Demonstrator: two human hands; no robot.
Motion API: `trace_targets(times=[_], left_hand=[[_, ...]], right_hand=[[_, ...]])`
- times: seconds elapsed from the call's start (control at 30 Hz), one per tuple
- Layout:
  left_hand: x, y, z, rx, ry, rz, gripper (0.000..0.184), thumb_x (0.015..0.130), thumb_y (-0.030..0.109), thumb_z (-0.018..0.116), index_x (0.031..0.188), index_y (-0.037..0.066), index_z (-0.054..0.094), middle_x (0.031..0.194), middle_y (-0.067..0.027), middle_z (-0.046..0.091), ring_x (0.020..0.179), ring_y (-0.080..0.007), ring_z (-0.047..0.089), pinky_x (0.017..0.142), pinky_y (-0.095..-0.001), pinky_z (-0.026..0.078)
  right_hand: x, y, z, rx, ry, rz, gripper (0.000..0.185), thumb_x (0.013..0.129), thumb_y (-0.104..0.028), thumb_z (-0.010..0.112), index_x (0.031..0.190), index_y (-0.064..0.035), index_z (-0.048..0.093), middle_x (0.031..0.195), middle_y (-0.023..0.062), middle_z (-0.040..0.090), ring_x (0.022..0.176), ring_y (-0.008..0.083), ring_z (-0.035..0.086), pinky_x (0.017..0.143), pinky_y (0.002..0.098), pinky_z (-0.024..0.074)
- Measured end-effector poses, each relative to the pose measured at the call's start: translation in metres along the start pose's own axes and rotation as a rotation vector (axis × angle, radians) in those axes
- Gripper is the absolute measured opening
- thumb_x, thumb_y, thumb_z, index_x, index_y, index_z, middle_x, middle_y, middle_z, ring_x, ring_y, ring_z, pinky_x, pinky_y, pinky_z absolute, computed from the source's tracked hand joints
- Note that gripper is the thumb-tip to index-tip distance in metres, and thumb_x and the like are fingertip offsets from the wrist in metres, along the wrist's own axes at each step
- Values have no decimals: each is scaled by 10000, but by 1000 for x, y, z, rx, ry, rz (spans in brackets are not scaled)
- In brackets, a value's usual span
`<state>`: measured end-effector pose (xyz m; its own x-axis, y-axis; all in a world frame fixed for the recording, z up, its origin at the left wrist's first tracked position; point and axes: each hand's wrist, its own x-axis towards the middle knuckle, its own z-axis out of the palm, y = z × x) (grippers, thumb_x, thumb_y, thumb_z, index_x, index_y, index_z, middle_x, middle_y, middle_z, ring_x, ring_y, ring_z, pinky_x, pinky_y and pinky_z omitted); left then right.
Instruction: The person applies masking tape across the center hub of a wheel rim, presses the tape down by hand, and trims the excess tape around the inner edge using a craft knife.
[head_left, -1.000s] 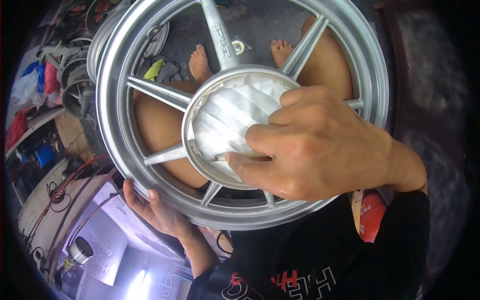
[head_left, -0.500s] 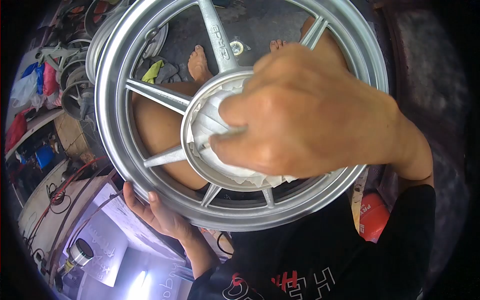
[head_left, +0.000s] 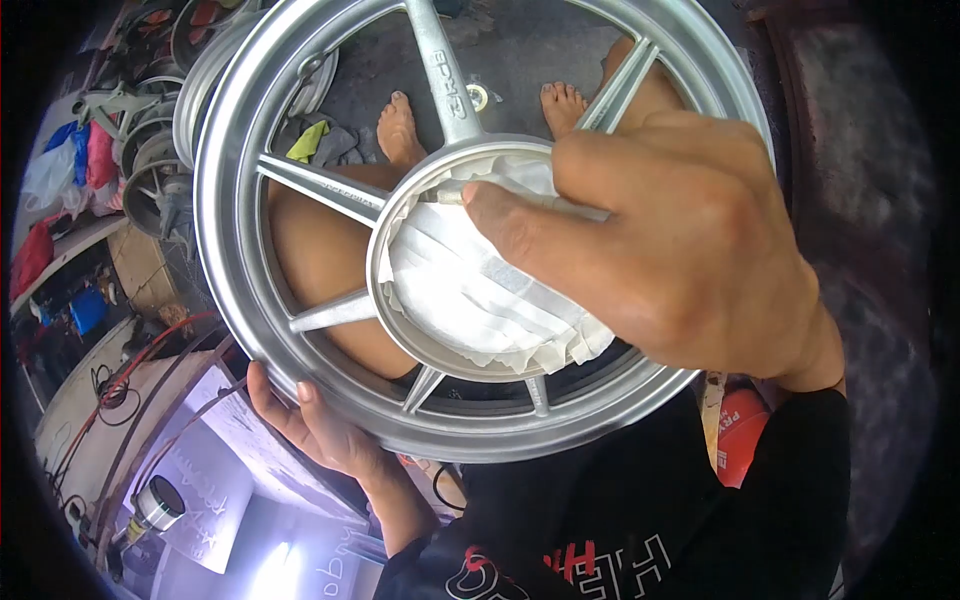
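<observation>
A silver spoked motorcycle wheel rim lies tilted across my lap. White masking tape strips cover its round hub opening, their ragged ends folded against the inside of the hub ring. My left hand grips the rim's outer edge at the lower left, thumb and fingertips showing. Over the upper right of the hub is my right hand, fingers curled and thumb tip at the taped upper edge. A small pale piece shows by that thumb; what the fingers pinch is mostly hidden.
More wheel rims are piled at the left beside plastic bags. My bare feet rest on the dark floor, near a tape roll and a cloth. A lit white box stands lower left; a red container lies lower right.
My right hand has moved up and to the right over the hub, uncovering more of the white tape. The left hand keeps its place and the wheel has barely shifted.
</observation>
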<state>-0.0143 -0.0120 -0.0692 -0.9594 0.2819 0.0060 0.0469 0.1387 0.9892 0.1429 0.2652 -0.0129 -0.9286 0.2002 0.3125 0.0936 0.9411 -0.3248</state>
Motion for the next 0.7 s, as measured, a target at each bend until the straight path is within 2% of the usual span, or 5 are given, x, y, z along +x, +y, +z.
trace_targets(times=[0.3, 0.43, 0.53, 0.63, 0.7], left_hand=[[-2, 2, 1, 16, 16, -14, 557, 1017, 160, 584, 1524, 29, 392, 1431, -183, 529, 1286, -235, 540, 1144, -384, 382], [-1, -1, -1, -3, 8, -25, 546, 1026, 162, 574, 1524, 31, 392, 1406, -180, 553, 1264, -228, 559, 1127, -376, 401], [-1, -3, -2, -6, -5, -5, 537, 1031, 158, 566, 1523, 31, 393, 1402, -175, 558, 1258, -220, 564, 1119, -370, 410], [-1, -3, -4, -7, -15, -16, 535, 1029, 148, 561, 1523, 30, 393, 1403, -176, 556, 1256, -214, 565, 1118, -367, 411], [-1, -2, -2, 0, -4, -4, 535, 1026, 140, 559, 1523, 30, 393, 1404, -175, 555, 1250, -211, 569, 1117, -365, 413]], right_hand=[[-35, -46, -10, 456, -148, 345, 521, 722, 31, 748, 1239, -31, 719, 653, 36, 551, 499, 169, 576, 453, 318, 483], [-45, -66, 3, 556, -194, 370, 558, 761, 5, 756, 1311, 1, 662, 627, 40, 579, 512, 174, 619, 461, 321, 506], [-46, -72, 10, 553, -179, 317, 419, 902, -96, 631, 1278, 88, 613, 581, 76, 577, 445, 198, 588, 394, 348, 451], [-45, -73, 12, 559, -192, 309, 419, 909, -101, 629, 1281, 91, 614, 576, 71, 582, 430, 191, 580, 388, 342, 449], [-45, -75, 12, 534, -226, 340, 508, 822, -65, 735, 1312, 29, 639, 607, 48, 584, 475, 182, 609, 434, 326, 488]])
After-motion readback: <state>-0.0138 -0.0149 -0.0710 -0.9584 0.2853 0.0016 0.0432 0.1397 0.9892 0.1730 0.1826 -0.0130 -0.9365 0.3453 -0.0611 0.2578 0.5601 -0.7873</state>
